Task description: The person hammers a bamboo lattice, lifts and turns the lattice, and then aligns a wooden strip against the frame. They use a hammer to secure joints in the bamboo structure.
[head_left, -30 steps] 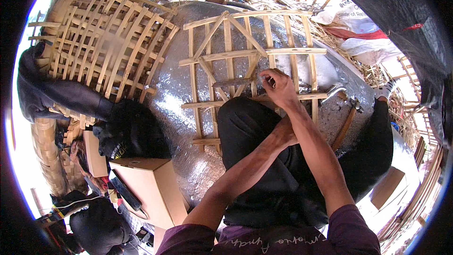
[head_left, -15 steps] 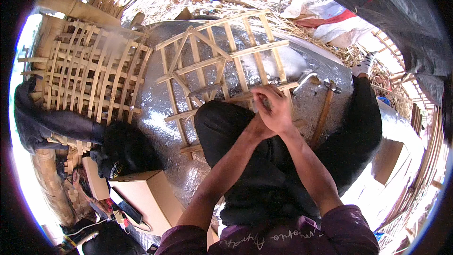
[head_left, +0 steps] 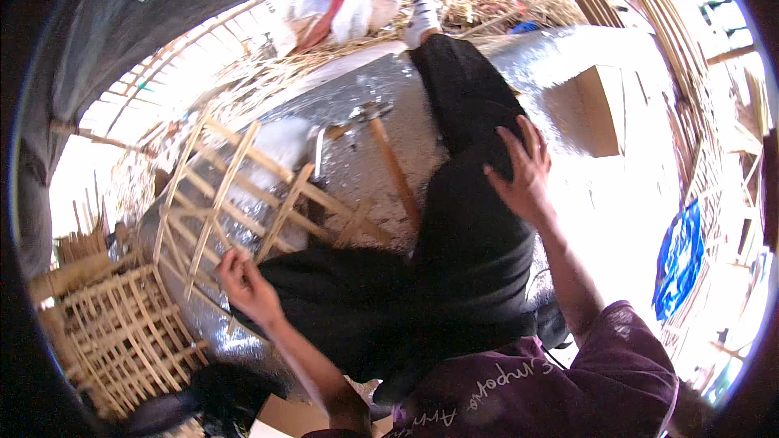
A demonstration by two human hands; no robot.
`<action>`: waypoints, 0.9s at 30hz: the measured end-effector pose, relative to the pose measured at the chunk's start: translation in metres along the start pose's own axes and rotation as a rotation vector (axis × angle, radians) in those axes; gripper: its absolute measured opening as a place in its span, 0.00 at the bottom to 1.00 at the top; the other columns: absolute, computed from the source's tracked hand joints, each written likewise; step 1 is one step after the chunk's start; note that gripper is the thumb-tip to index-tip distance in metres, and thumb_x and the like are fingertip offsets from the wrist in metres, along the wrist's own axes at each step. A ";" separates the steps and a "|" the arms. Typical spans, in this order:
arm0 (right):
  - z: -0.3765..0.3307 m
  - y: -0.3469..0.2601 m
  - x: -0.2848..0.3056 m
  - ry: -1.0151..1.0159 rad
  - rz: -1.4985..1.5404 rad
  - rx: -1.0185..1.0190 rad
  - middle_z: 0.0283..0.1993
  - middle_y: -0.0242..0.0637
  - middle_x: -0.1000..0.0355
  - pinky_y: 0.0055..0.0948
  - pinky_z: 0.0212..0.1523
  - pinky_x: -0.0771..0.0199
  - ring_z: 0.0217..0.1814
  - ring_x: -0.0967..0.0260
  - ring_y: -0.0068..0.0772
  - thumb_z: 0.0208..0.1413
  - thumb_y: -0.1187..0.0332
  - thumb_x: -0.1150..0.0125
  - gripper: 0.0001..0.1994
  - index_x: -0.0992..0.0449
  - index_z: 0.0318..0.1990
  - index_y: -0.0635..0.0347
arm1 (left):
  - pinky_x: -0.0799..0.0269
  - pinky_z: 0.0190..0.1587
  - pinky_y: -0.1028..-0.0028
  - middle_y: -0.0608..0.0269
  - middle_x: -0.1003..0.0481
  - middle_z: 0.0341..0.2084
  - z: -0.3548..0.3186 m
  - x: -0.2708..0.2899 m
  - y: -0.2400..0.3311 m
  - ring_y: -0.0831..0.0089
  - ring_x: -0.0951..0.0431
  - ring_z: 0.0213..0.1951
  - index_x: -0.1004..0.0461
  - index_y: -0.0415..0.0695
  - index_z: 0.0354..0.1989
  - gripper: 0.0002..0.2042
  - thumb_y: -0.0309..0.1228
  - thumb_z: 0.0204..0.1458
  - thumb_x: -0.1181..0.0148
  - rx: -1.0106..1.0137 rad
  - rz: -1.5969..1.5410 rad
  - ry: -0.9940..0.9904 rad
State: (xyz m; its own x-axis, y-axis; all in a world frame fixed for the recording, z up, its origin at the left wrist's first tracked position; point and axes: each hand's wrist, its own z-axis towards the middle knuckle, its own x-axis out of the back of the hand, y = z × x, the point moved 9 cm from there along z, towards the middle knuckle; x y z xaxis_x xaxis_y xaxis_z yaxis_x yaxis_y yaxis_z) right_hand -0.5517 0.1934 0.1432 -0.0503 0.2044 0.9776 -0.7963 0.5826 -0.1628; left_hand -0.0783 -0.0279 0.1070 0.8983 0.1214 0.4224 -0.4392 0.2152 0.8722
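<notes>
A crinkled silver sheet (head_left: 365, 85) covers the floor, with loose straw (head_left: 503, 12) beyond its far edge, a white sack (head_left: 369, 12) with a red stripe, and a dark tarpaulin (head_left: 162, 28) overhead at upper left. The lattice frame (head_left: 220, 201) of pale wooden slats lies on the sheet at left, running up to the person's bent left knee. The left hand (head_left: 250, 288) is beside that knee, at the frame's near side, its fingers bent and near one another; whether it grips a slat cannot be told. The right hand (head_left: 527, 172) rests on the black trousers (head_left: 479, 203) at the right leg, fingers spread, thumb apart. Between the legs and the frame lies a wooden-handled hammer (head_left: 393, 166), near a curved silvery metal tool (head_left: 318, 152). A woven bamboo panel (head_left: 122, 332) is at lower left, a cardboard box (head_left: 596, 109) at right.
</notes>
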 end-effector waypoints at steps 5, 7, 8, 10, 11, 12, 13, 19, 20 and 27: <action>-0.002 0.016 0.006 0.053 0.192 -0.083 0.74 0.47 0.57 0.51 0.71 0.53 0.76 0.63 0.56 0.48 0.61 0.35 0.32 0.36 0.64 0.47 | 0.33 0.56 0.63 0.50 0.31 0.55 0.027 0.033 -0.037 0.58 0.31 0.57 0.34 0.38 0.58 0.21 0.39 0.62 0.47 0.085 0.543 -0.368; 0.008 0.020 0.004 0.093 0.239 -0.132 0.73 0.46 0.55 0.50 0.71 0.51 0.75 0.61 0.56 0.48 0.60 0.35 0.31 0.34 0.63 0.46 | 0.34 0.56 0.63 0.48 0.31 0.55 0.019 0.040 -0.067 0.56 0.30 0.56 0.33 0.38 0.58 0.22 0.41 0.62 0.48 0.148 0.562 -0.511; 0.009 0.019 0.003 0.090 0.247 -0.128 0.73 0.45 0.54 0.50 0.70 0.51 0.75 0.61 0.56 0.48 0.60 0.35 0.31 0.34 0.63 0.46 | 0.34 0.56 0.63 0.48 0.31 0.55 0.016 0.039 -0.076 0.55 0.30 0.56 0.33 0.38 0.58 0.22 0.42 0.63 0.49 0.185 0.571 -0.580; 0.006 0.025 0.001 0.075 0.256 -0.128 0.73 0.44 0.53 0.49 0.70 0.50 0.75 0.60 0.55 0.48 0.60 0.36 0.30 0.34 0.62 0.46 | 0.34 0.56 0.64 0.47 0.30 0.55 0.007 0.032 -0.055 0.55 0.29 0.55 0.32 0.37 0.57 0.22 0.42 0.63 0.50 0.209 0.595 -0.493; 0.003 0.028 0.001 0.090 0.252 -0.125 0.72 0.43 0.51 0.49 0.70 0.50 0.75 0.59 0.55 0.48 0.59 0.36 0.30 0.33 0.62 0.46 | 0.34 0.56 0.64 0.46 0.30 0.54 0.001 0.033 -0.045 0.54 0.28 0.54 0.32 0.37 0.57 0.22 0.42 0.64 0.51 0.222 0.610 -0.445; 0.004 0.028 -0.001 0.090 0.272 -0.119 0.72 0.43 0.51 0.49 0.70 0.50 0.75 0.58 0.55 0.48 0.59 0.36 0.30 0.33 0.62 0.46 | 0.34 0.56 0.65 0.46 0.29 0.54 0.000 0.038 -0.042 0.54 0.28 0.53 0.32 0.36 0.57 0.21 0.41 0.64 0.52 0.206 0.619 -0.382; 0.006 0.026 -0.003 0.088 0.292 -0.111 0.72 0.43 0.51 0.49 0.70 0.50 0.74 0.58 0.55 0.48 0.59 0.36 0.30 0.33 0.62 0.46 | 0.34 0.57 0.65 0.46 0.29 0.54 -0.001 0.045 -0.040 0.54 0.27 0.53 0.31 0.36 0.56 0.21 0.41 0.64 0.53 0.191 0.627 -0.317; 0.026 0.038 -0.005 0.100 0.298 -0.032 0.69 0.43 0.44 0.48 0.69 0.49 0.72 0.53 0.53 0.49 0.55 0.37 0.27 0.29 0.58 0.48 | 0.36 0.61 0.63 0.42 0.33 0.57 -0.018 0.060 -0.032 0.53 0.32 0.58 0.32 0.33 0.57 0.21 0.38 0.66 0.56 0.071 0.459 -0.115; 0.033 0.040 -0.008 0.105 0.329 -0.032 0.68 0.44 0.43 0.48 0.68 0.49 0.72 0.52 0.52 0.49 0.54 0.37 0.27 0.28 0.57 0.48 | 0.37 0.62 0.63 0.42 0.33 0.57 -0.020 0.060 -0.031 0.52 0.33 0.59 0.33 0.33 0.57 0.21 0.38 0.66 0.56 0.067 0.443 -0.107; 0.066 0.060 -0.031 -0.037 0.389 -0.057 0.68 0.45 0.42 0.50 0.67 0.49 0.71 0.50 0.52 0.49 0.49 0.38 0.30 0.31 0.60 0.48 | 0.42 0.65 0.60 0.42 0.38 0.61 -0.038 0.056 -0.018 0.52 0.38 0.63 0.38 0.34 0.62 0.22 0.38 0.66 0.59 -0.007 0.387 -0.110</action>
State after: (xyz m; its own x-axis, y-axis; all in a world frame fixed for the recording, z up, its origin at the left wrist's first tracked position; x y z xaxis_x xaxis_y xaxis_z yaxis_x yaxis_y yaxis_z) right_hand -0.6377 0.1702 0.1122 -0.3645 0.3906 0.8454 -0.6786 0.5103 -0.5283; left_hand -0.0207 0.0121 0.1054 0.6627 0.0903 0.7434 -0.7450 0.1803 0.6423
